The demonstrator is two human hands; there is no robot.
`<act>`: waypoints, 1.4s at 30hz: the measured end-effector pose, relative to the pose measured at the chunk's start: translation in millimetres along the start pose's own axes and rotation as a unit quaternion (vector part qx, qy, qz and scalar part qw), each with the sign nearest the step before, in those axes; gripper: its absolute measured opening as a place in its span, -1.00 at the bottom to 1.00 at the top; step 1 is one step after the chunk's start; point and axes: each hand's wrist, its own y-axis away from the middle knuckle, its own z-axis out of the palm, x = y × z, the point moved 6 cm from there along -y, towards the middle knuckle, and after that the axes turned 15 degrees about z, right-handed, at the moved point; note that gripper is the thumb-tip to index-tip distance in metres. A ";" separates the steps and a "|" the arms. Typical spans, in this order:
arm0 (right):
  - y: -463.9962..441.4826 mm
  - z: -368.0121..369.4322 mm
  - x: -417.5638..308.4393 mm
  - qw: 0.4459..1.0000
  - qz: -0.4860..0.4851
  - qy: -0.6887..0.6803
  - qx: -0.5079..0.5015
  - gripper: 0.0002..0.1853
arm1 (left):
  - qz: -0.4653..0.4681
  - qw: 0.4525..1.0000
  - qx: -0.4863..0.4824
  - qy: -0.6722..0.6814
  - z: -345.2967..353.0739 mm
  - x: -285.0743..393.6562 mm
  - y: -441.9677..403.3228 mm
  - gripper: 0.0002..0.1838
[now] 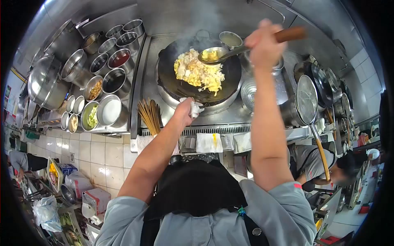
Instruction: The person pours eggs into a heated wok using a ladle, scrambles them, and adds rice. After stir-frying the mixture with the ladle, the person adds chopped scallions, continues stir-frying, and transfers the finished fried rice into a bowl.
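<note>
Rice and egg point(193, 76) are steaming in a wok point(232, 76), your right hand point(266, 47) gripping a ladle point(237, 51), your left hand point(184, 111) clutching white cloth point(196, 109) at the near rim.

Two sets of fingers: the right fingers point(251, 39) have one ladle point(220, 57), the left fingers point(189, 101) one white cloth point(197, 109). Just beyond the left fingers, one wok point(230, 78) with one heap of egg and rice point(197, 73). Near them on the left, one stick brush point(150, 115); well to their left, four small cups point(65, 121), one red-sauce pot point(129, 65) and one pot of chopped greens point(85, 116). Just left of the right fingers, one bowl point(230, 32); nearer the body than these, one perforated skimmer point(248, 93) and, farther right, one wire strainer point(307, 98).
</note>
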 end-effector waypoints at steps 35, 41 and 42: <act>22.7 -5.2 -38.4 0.992 0.121 0.003 -0.023 -0.68 | 0.066 0.997 -0.011 0.043 -19.8 -14.6 88.3 -0.83; -3.6 13.0 -41.1 1.000 0.000 -0.014 -0.001 -0.68 | 0.039 0.997 -0.064 -0.013 2.2 1.9 1.4 -0.85; -0.7 7.2 2.4 1.000 0.015 -0.003 0.016 -0.67 | 0.024 0.999 -0.045 -0.002 -1.7 -13.5 -18.3 -0.84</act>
